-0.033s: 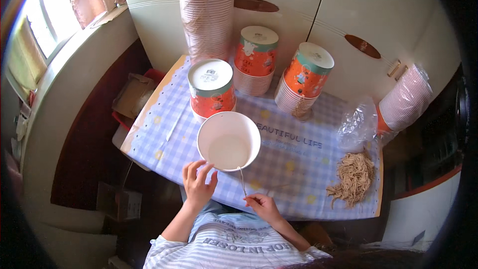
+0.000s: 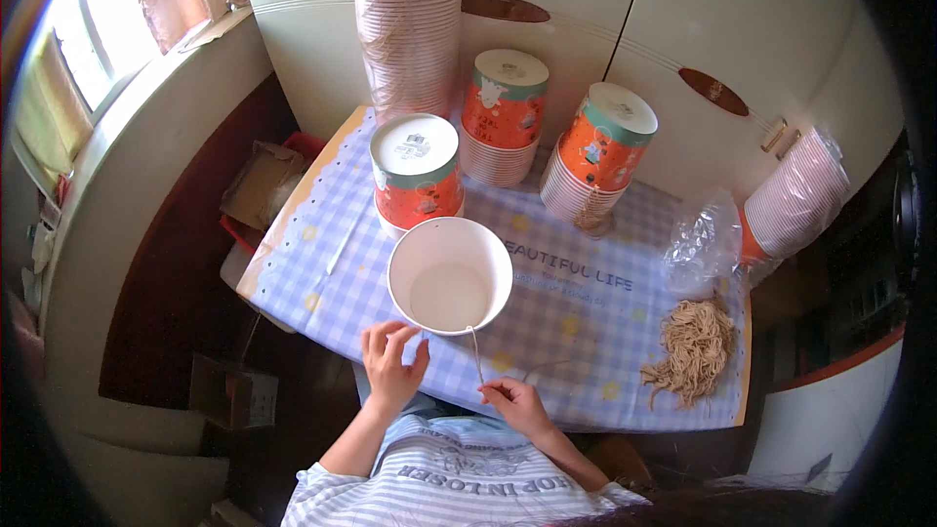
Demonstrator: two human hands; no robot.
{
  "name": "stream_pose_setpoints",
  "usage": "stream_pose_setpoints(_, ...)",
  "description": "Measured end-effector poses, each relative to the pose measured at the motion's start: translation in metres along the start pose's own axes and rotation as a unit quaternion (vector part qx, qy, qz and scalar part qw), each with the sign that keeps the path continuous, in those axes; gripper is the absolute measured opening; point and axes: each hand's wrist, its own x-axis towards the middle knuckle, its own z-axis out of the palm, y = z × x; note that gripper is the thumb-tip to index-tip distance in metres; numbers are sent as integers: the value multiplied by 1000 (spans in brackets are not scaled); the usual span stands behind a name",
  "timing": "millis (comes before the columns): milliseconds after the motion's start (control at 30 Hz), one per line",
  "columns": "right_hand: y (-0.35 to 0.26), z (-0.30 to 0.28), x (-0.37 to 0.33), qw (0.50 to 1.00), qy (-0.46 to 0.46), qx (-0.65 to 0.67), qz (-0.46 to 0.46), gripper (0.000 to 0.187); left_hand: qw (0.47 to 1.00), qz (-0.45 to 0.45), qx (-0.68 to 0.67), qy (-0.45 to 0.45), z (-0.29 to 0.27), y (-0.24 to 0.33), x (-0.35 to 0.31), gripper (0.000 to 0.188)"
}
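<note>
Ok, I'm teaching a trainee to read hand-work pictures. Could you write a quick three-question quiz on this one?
1. Which hand holds the thin beige string?
2. True or false: the round white paper tub shows its inside.
3. Where on the blue-and-white checked tablecloth is the tangled beige string heap? A: left side. B: right side. C: inside the tub.
Key: 1, right hand; 2, true; 3, B.

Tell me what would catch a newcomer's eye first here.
First, the open bucket at the table's near edge, its white inside showing, with a string at its near rim pinched by the right hand. Behind it stand bright orange upside-down bucket stacks, beside a taller plastic-wrapped stack at the back left. At the table's right lies a tangled tan string heap.
</note>
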Motion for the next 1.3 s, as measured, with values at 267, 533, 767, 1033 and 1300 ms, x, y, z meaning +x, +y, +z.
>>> stream_pose_setpoints(267, 5, 8, 4, 997, 20, -42, -65, 15, 885, -261, -319, -216, 25, 13, -60, 9)
stream_pose_setpoints(533, -3, 9, 2, 994, 26, -75, -74, 13, 770, -365, -468, -233, 39, 18, -72, 9)
stream_pose_setpoints(767, -6, 11, 3, 992, 21, -84, -90, 10, 684, -447, -544, -189, 37, 27, -67, 9)
stream_pose_setpoints(1033, 2, 10, -2, 986, -6, -159, -58, 9, 676, -463, -552, -155, 48, 21, -53, 8)
stream_pose_setpoints(1300, -3, 14, -4, 969, -18, -241, -49, 10, 625, -498, -591, -110, 54, 22, -36, 5)
